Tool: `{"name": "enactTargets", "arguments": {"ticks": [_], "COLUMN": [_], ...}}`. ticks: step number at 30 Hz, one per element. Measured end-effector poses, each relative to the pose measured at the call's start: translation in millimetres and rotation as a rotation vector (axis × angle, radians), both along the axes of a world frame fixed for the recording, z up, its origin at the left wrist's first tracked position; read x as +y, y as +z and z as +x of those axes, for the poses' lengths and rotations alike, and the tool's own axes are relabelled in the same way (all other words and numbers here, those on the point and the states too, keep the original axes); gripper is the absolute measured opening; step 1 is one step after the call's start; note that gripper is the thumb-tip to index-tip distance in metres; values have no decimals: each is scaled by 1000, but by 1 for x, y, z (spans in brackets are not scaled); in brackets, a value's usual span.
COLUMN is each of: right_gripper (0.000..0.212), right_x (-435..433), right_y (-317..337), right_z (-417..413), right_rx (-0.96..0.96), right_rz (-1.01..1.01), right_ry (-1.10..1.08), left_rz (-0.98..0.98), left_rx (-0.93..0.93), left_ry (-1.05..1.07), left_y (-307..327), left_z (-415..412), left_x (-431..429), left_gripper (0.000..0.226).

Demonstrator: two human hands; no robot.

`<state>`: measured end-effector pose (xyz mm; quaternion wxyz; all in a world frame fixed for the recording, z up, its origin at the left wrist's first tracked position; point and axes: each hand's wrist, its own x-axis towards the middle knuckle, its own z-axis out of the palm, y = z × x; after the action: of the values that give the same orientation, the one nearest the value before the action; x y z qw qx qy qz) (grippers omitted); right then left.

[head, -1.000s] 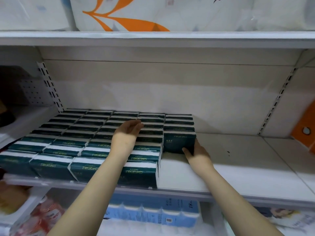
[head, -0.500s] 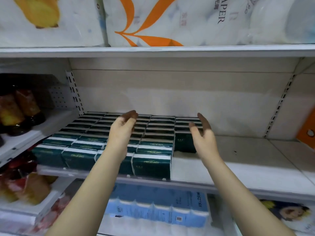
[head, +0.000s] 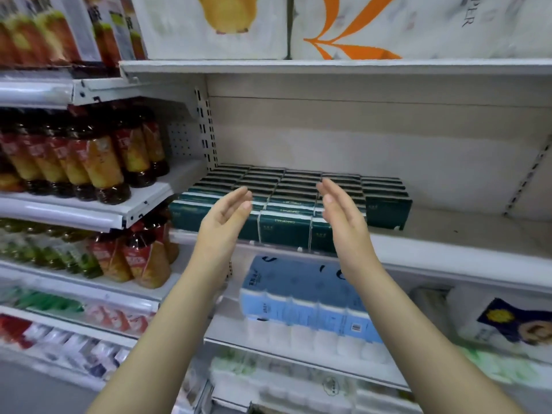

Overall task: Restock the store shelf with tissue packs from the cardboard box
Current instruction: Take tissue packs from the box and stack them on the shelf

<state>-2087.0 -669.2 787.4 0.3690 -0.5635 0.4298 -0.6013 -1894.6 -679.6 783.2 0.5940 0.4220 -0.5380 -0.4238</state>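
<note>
Dark green tissue packs (head: 285, 228) stand in several tight rows on the left half of the white shelf (head: 448, 252). My left hand (head: 222, 218) and my right hand (head: 343, 215) hover in front of the shelf's front edge, palms facing each other, fingers straight, holding nothing. Neither hand touches a pack. The rightmost column of packs (head: 386, 209) stops short of the front edge. The cardboard box is out of sight.
The right half of the shelf is bare. Bottles of amber drink (head: 89, 162) fill the shelves to the left. Blue-wrapped paper rolls (head: 301, 297) lie on the shelf below. Large white paper packs (head: 388, 25) sit on the shelf above.
Both hands have left the packs and drawn back from the shelf, rising with open palms. The view has pulled back and swung left, showing the bottle shelves.
</note>
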Motion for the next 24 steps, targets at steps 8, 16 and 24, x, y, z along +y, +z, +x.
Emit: {"name": "enactTargets", "arguments": {"ticks": [8,16,24], "right_gripper": [36,33,34], "right_x": [26,26,36], "right_y": [-30,-93,-211], "right_z": [37,44,38], "right_rx": [17,75,209], "right_rz": [92,278,565], "right_ry": [120,251,352], "left_rz": [78,258,567], "left_rx": [17,38,44], "left_ry": [60,163,235], "left_y": [-32,-99,-224], "left_z": [33,36,20], "left_x": [38,58,89], "left_gripper": [26,31,34]}}
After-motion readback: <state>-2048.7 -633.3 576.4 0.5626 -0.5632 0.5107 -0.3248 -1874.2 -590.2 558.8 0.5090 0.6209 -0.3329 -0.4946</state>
